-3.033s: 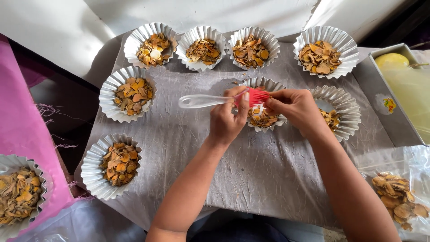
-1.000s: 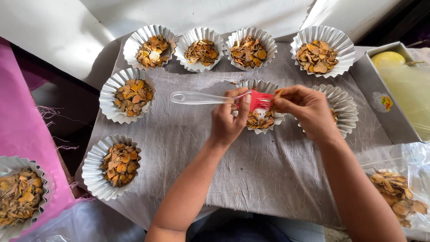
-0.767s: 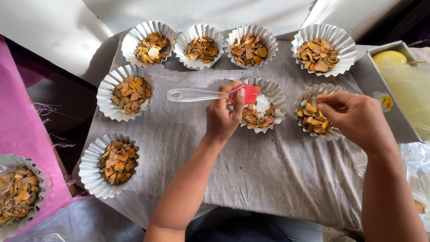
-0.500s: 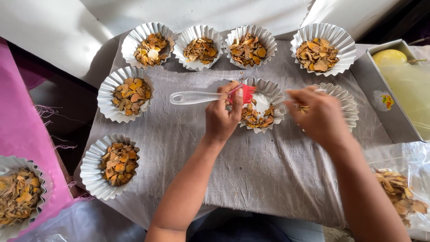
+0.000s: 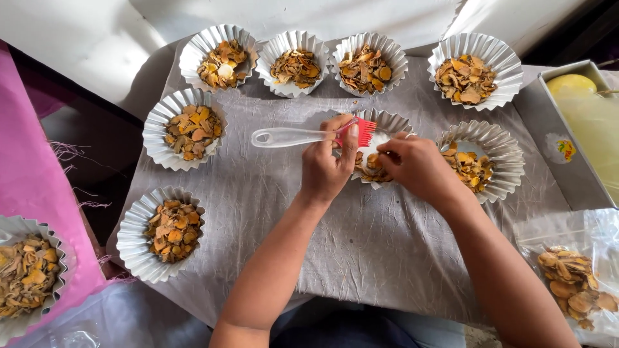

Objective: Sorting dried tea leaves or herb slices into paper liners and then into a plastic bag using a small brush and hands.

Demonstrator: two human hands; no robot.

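My left hand (image 5: 327, 166) grips a brush (image 5: 303, 136) with a clear handle and red bristles, held flat over a fluted white paper cup (image 5: 393, 122) of orange-brown dried slices in the middle of the grey cloth (image 5: 271, 212). My right hand (image 5: 418, 166) reaches into that same cup, its fingers pinched among the slices. Just to the right stands another fluted cup (image 5: 498, 143) with dried slices.
Several more filled fluted cups ring the cloth, such as one at the back right (image 5: 476, 69) and one at the front left (image 5: 166, 233). A grey tray (image 5: 562, 161) holding something yellow sits at the right. A clear bag of slices (image 5: 574, 290) lies front right. Pink fabric (image 5: 32, 193) borders the left.
My right hand went out to the cup on the right, then came back into the middle cup. The left hand and brush stayed over the middle cup, shifting only slightly.
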